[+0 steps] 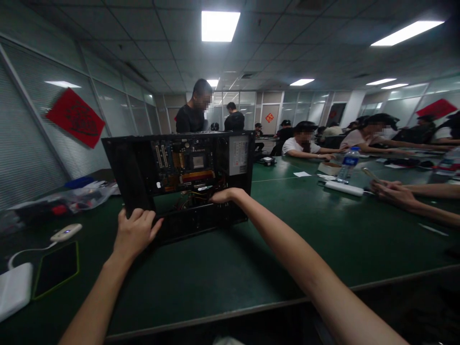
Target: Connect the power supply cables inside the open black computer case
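A black computer case (125,163) stands on the green table, its open side facing me. Inside it are a motherboard (197,162), a grey power supply (237,155) at the upper right, and loose cables (189,199) low in the middle. With bent fingers my left hand (136,227) grips the case's lower left edge, thumb along the bottom rail. My right hand (227,195) reaches into the case's lower opening, close to the cables. Its fingertips are mostly hidden, so what they touch cannot be made out.
On the green table (273,249), a phone (57,268), a white power bank (16,290) and a small white device (66,232) lie left. Plastic bags (82,196) sit behind them. To the right are a water bottle (348,165), a white bar (343,188) and another person's hands (395,194).
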`<state>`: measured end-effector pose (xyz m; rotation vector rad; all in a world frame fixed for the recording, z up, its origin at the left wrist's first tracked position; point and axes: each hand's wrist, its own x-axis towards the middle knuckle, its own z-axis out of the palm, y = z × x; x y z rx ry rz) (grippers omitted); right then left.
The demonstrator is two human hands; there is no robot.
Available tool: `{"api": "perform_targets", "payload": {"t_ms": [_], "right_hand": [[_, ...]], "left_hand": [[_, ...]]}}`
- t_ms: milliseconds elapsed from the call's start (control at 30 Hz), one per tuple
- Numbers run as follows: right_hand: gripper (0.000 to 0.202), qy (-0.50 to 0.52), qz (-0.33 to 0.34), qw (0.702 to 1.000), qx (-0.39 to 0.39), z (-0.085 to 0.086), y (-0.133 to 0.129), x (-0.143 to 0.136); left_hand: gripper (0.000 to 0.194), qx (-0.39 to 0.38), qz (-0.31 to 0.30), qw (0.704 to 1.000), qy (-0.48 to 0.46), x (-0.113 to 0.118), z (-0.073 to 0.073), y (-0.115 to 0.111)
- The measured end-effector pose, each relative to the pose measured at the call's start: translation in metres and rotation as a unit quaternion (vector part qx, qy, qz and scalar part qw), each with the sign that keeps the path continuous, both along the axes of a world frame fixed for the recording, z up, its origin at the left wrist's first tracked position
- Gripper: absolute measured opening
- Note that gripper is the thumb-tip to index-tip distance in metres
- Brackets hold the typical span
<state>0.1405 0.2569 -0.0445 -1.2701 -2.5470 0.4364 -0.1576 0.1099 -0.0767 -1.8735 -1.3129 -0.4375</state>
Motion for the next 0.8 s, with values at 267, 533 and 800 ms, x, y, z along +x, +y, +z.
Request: {"api": "perform_targets", "payload": {"t_ms": [267,533,800], "right_hand": [[0.035,0.059,0.048,0.995,-0.070,-0.007,0.001,-0.002],[0.025,0.374,0.071,0.925,0.006,0.027,-0.009,-0.011],[0.027,0.459,0.063,0.883,-0.071,0.060,-0.041,-0.010]], "left_hand": [[0.025,0.040,-0.047,0.998,-0.031,0.005,-0.005,-0.007],[0.030,-0.003,-0.210,0.971,-0.115,0.026,0.010,-0.006],[0.081,-0.215,-0.319,0.853,-0.352,0.086,0.107,0.016]]}}
